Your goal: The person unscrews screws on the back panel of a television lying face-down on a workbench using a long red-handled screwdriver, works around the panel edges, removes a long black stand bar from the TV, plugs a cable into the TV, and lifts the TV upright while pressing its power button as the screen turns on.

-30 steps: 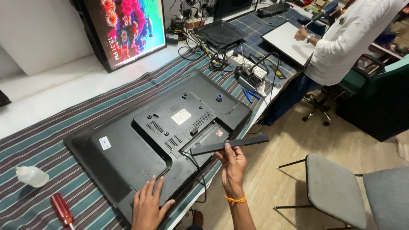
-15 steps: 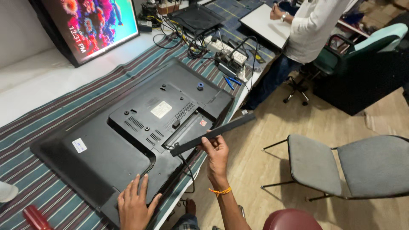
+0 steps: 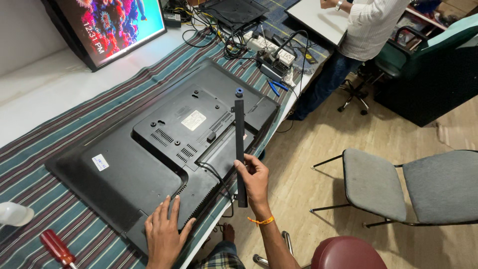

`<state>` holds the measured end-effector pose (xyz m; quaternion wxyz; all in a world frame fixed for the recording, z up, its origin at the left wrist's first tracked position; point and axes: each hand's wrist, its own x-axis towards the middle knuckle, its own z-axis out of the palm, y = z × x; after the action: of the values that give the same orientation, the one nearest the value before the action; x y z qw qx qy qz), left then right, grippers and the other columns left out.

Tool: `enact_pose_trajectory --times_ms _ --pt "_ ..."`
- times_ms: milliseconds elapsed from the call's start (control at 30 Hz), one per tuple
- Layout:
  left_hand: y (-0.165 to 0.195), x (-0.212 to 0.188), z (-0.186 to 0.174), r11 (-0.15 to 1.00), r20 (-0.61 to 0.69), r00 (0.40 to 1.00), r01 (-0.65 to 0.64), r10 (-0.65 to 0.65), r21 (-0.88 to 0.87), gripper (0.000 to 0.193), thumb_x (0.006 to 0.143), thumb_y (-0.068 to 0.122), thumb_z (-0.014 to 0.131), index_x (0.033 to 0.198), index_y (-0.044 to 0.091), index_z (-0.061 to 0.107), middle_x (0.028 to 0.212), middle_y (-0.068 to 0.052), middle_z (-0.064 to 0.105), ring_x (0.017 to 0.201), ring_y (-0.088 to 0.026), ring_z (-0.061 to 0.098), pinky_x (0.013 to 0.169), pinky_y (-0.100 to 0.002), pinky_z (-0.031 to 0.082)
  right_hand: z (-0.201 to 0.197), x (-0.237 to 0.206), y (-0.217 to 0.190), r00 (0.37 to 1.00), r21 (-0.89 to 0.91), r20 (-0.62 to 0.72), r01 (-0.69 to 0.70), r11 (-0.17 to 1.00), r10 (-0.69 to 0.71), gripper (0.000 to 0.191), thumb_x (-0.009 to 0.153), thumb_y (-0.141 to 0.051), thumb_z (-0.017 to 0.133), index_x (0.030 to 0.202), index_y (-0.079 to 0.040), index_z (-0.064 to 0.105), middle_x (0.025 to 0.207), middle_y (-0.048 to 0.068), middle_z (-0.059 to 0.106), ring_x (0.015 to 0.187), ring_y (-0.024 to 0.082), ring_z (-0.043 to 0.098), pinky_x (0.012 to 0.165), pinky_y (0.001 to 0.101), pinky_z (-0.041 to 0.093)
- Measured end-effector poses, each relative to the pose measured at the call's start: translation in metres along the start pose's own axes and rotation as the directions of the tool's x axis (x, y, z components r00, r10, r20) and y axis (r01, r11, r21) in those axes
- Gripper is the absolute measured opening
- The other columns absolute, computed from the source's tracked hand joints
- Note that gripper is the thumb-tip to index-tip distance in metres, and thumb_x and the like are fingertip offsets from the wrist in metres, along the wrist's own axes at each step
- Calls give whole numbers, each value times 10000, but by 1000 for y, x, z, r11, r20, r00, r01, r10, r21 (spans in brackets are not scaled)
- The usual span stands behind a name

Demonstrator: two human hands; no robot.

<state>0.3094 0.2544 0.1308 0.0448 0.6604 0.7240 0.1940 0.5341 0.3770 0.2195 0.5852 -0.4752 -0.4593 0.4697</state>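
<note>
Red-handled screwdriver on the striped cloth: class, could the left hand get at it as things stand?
Probably yes: the left hand rests flat on the television's back, holding nothing, and the screwdriver lies close by with bare cloth between.

Television laid face down on striped cloth over table. Left hand pressed flat on television's near edge. Long strip held upright by right hand, just right of left hand, above television's right side. Screwdriver and bottle placed on cloth, left of left hand. Second screen stood behind television. Power strip and cables behind, to right. 2 chairs on floor at right. Another person positioned at far right, beyond table end.
</note>
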Motion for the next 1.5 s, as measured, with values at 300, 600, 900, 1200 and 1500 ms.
enact_pose_trajectory --times_ms 300,600,900,1200,1500 --pt "1 -1 -3 1000 -2 1000 -9 9 -6 818 812 574 669 1494 160 491 1446 -139 509 1319 -299 474 1078 -494 371 -3 -14 -18 750 -796 157 481 368 -642 307 875 -63 783 1174 -124 757 880 36 617 741 157 616 619 313 507" --pt "0 -1 -2 1000 56 998 8 -8 -7 830 805 588 679 1494 165 489 1473 -147 505 1313 -301 471 1084 -502 362 -7 -11 -13 691 -823 219 510 250 -689 347 860 -49 809 1191 -143 766 838 10 611 702 160 603 576 311 512" --pt "-1 -3 -1 1000 -6 1000 -4 4 -9 825 802 574 677 1496 169 492 1442 -137 516 1312 -304 490 1083 -500 375 -4 -13 -16 745 -767 139 497 405 -652 321 862 -54 785 1173 -130 764 891 10 621 734 131 598 605 300 509" --pt "-3 0 12 1000 -98 995 -1 2 13 814 770 576 673 1479 218 491 1449 -110 522 1296 -296 517 1069 -505 394 -11 2 13 964 95 -232 156 983 -130 172 911 -52 779 1059 -13 700 918 -5 675 814 63 610 737 208 510" --pt "-5 1 16 999 -20 1000 14 -13 49 813 796 599 649 1496 220 488 1448 -118 509 1308 -292 504 1086 -505 389 -25 7 16 962 505 -270 182 844 -45 201 916 9 775 1004 -90 624 925 -3 676 828 95 618 757 257 510"
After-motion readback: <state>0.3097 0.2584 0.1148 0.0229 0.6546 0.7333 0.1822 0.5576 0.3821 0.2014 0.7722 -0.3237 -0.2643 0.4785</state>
